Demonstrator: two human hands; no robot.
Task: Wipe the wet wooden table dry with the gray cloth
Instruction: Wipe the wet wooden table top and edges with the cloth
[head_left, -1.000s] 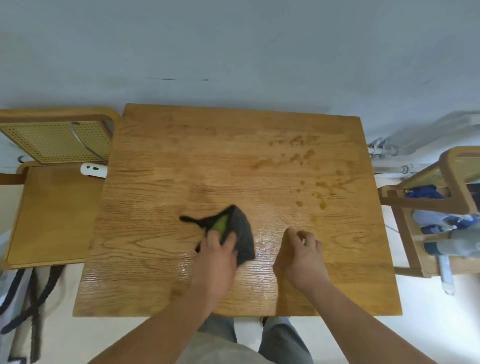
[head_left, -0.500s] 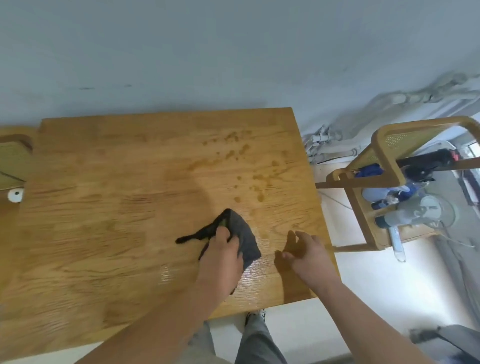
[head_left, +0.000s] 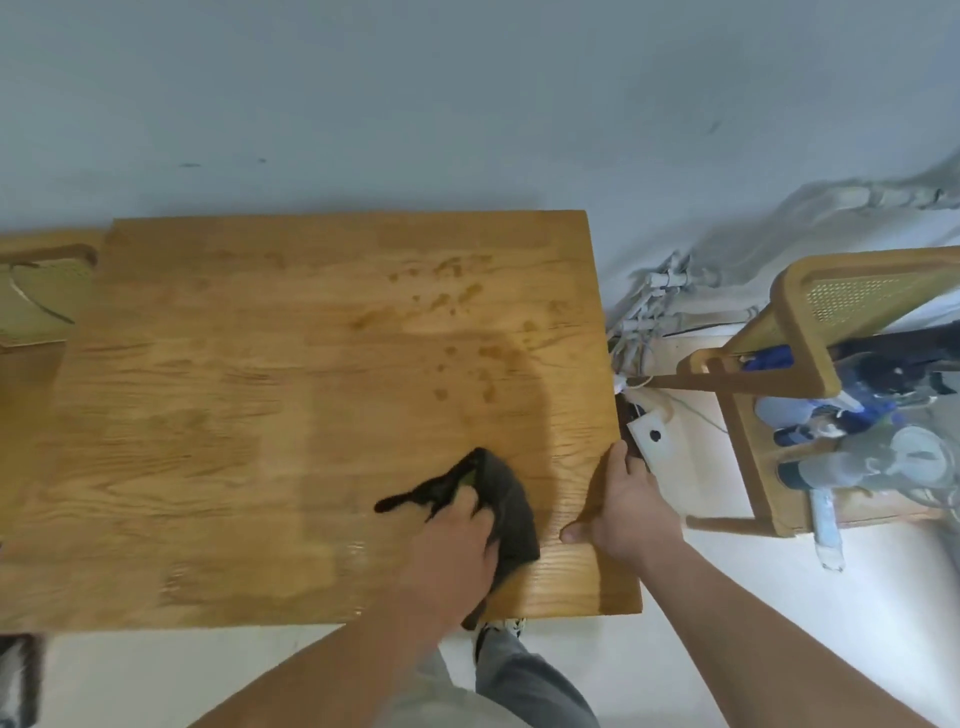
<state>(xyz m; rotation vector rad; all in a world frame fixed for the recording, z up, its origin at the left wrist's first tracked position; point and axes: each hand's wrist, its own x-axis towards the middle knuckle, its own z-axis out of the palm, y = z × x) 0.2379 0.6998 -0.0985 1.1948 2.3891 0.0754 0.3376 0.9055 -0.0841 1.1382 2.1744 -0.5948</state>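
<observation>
Item: desk (head_left: 260, 415), wooden, wiping part-done by the look of it.

- Gray cloth (head_left: 511, 499): bunched, lower centre-right of the frame, flat on the desk top.
- Left hand (head_left: 457, 530): fingers curled over the cloth, pressing it down.
- Right hand (head_left: 628, 499): spread on the desk's right edge, thumb on the top, clamped on nothing that shows.
- Done: none of the top looks fully dry.
- Left to do: dark drops (head_left: 457, 301) unwiped at upper centre-right; wet sheen (head_left: 353, 551) beside the cloth, lower centre.
</observation>
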